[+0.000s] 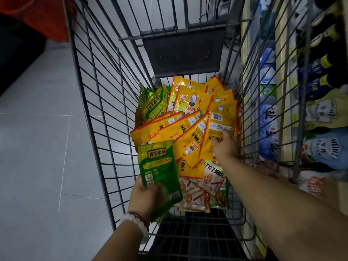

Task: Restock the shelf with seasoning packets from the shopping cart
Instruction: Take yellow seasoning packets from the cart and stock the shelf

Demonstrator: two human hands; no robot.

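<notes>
Yellow and green seasoning packets lie heaped in the wire shopping cart.

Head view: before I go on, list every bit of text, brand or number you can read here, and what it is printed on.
"肖家香料": green packet held by the left hand.
"肖家香料": green packets at the cart's far left.
"子饺子调味料": packet under the right forearm.
"HEINZ": two white bottles on the shelf.
Yellow packet under the right hand: barcode and fine print too small to read.
Blue shelf bags: blurred.
</notes>
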